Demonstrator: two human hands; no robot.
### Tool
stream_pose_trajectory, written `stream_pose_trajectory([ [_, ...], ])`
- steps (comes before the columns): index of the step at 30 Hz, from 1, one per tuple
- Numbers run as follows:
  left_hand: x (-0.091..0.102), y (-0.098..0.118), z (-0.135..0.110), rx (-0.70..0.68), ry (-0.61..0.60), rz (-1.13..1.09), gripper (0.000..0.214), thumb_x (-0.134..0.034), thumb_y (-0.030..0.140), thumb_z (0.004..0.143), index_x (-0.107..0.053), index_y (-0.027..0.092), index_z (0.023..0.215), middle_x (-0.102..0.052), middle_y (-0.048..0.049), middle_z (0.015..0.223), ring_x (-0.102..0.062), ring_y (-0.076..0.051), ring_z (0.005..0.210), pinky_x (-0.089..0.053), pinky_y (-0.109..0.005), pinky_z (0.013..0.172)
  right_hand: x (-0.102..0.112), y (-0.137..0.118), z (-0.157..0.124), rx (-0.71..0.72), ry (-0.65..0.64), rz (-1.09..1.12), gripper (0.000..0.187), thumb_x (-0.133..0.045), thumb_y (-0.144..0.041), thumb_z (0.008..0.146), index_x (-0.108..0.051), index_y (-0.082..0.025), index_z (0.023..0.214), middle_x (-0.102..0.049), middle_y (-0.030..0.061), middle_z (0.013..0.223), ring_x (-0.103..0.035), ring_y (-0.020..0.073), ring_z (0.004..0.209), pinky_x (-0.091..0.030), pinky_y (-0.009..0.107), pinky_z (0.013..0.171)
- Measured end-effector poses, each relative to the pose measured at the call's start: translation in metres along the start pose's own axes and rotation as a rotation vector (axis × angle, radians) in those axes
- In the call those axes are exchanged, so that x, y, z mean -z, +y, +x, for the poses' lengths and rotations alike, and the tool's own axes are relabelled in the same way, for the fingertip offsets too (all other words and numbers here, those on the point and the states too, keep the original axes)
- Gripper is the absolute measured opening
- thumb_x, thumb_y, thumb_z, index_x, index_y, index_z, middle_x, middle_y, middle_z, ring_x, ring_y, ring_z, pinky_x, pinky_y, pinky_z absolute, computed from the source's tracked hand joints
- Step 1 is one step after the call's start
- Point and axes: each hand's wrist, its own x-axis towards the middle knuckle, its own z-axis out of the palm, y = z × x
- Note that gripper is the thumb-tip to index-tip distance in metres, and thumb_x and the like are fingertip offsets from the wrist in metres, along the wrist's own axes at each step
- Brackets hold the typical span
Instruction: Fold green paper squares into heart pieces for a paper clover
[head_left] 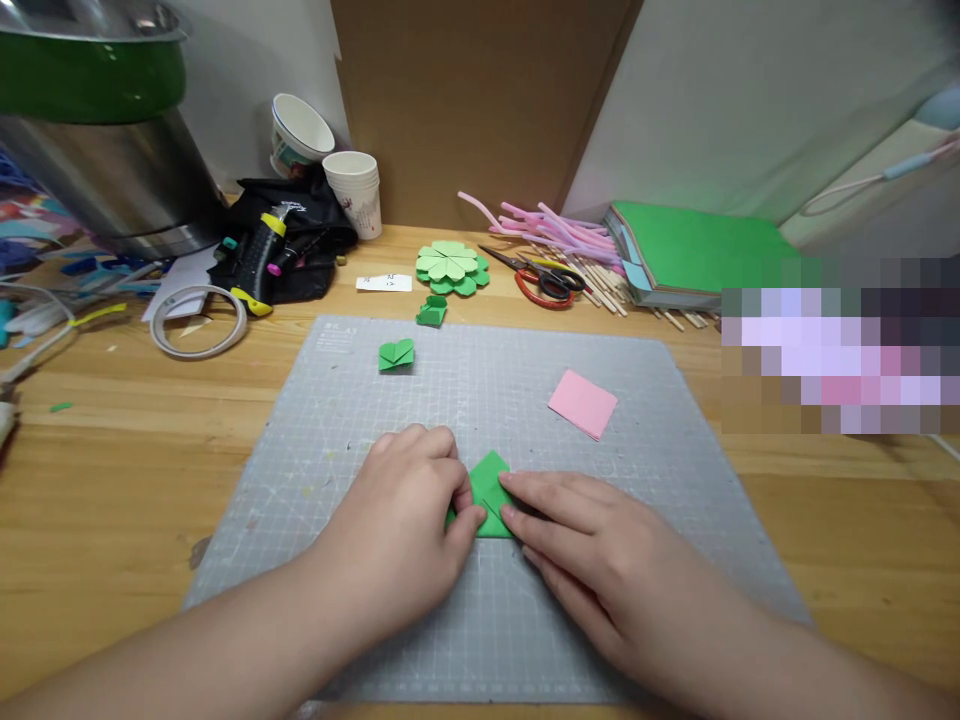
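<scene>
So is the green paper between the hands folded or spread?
Folded: the green paper peaks at the top, and flap edges slant across its front. The left hand and right hand cover its sides.

Left hand (412,510): thumb and curled fingers at the green paper's (493,478) left side
Right hand (607,550): fingertips on the paper's right side
Mat (637,430): beneath both hands and paper
Pink sheets (583,404): far right on the mat
Folded heart (396,355): far left on the mat
Clover (448,260): beyond the mat, left of the scissors (553,285)
Tape (199,351): left of the mat
</scene>
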Motion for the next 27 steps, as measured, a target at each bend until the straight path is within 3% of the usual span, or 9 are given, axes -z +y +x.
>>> stream_pose_trajectory([
  [27,0.001,0.0028,0.0039,0.014,-0.041,0.043,0.012,-0.056,0.023,0.079,-0.058,0.021,0.068,-0.056,-0.0026,0.08,-0.049,-0.024,0.085,-0.035,-0.041,0.074,0.0049,-0.0017,-0.0012,-0.009,-0.057,-0.008,0.032,-0.045,-0.017,0.09,-0.067,-0.017,0.114,-0.061,0.008,0.126,-0.058,0.0208,0.117,-0.048,0.038,0.1],
])
